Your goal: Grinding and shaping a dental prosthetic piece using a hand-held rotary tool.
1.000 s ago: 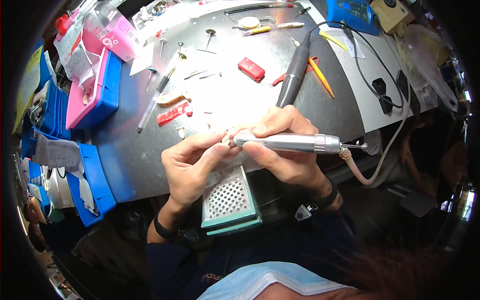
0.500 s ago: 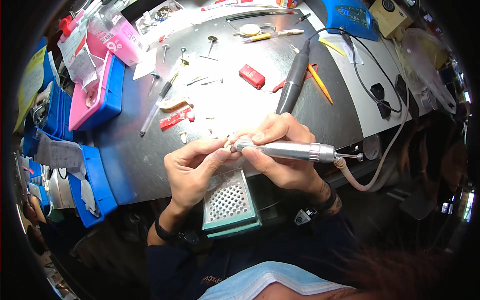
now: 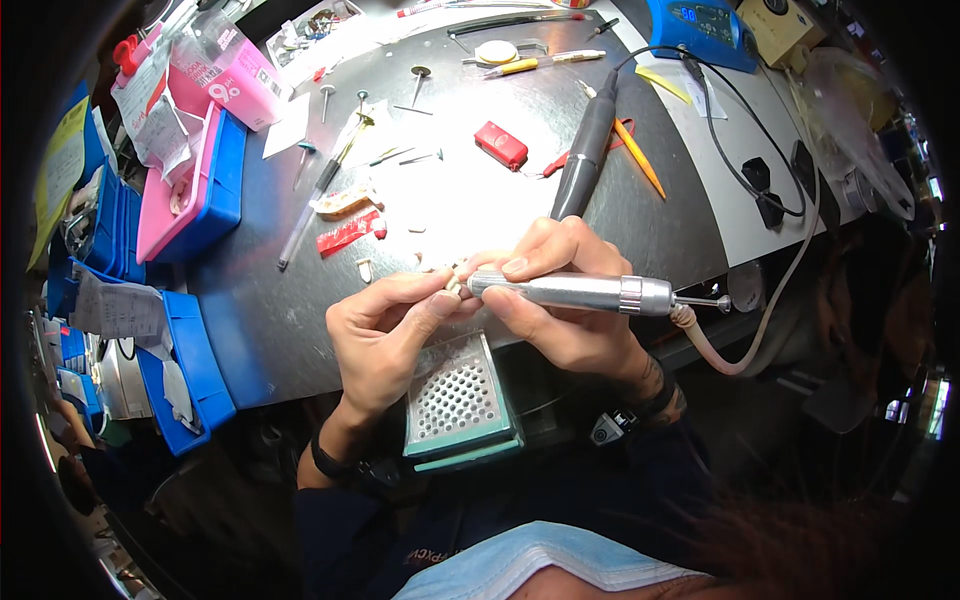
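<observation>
My left hand [image 3: 378, 335] pinches a small off-white piece that looks like a dental crown [image 3: 454, 285] between thumb and fingertips. In my right hand [image 3: 565, 335] lies a silver rotary handpiece [image 3: 580, 292], gripped like a pen. Its working end points left and meets or nearly meets the piece; the fingertips hide the tip itself. A pale hose [image 3: 735, 365] runs from its rear, beside a thin metal pin with a round end. Both hands are close together over the table's near edge. Several more off-white bits, one tooth-shaped [image 3: 365, 270], lie just beyond my left hand.
Below my hands juts a perforated metal plate [image 3: 455, 400] in a teal frame. On the steel table [image 3: 260, 340] lie a black handpiece [image 3: 588, 150], a red block [image 3: 501, 146], a pen [image 3: 325, 180] and several burs. Blue trays [image 3: 228, 170] stand left; a blue control box [image 3: 700, 35] stands far right.
Both hands keep almost the same place and grip. The view has shifted slightly, and the handpiece's rear end sits a touch farther right.
</observation>
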{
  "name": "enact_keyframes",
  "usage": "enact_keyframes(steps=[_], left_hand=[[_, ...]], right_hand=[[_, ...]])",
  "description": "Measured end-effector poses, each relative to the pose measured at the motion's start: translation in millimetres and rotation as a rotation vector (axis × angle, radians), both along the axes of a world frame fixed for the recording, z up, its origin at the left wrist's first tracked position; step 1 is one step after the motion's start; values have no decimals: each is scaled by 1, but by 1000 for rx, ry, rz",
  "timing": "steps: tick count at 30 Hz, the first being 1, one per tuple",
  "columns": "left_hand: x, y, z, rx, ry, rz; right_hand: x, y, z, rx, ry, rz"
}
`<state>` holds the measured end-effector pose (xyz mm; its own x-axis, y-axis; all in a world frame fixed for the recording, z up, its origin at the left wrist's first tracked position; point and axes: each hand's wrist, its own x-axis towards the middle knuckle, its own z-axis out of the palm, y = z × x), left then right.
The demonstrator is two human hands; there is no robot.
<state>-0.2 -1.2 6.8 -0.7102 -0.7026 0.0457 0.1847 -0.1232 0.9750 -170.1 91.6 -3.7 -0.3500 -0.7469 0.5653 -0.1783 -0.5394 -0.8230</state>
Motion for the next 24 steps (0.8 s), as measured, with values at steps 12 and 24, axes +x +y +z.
enact_keyframes(steps=[12,24], left_hand=[[0,0,-2,4,39,-9],[1,-1,-4,-36,37,7]], right_hand=[[1,1,1,-16,-70,20],[1,0,3,-29,80,-42]])
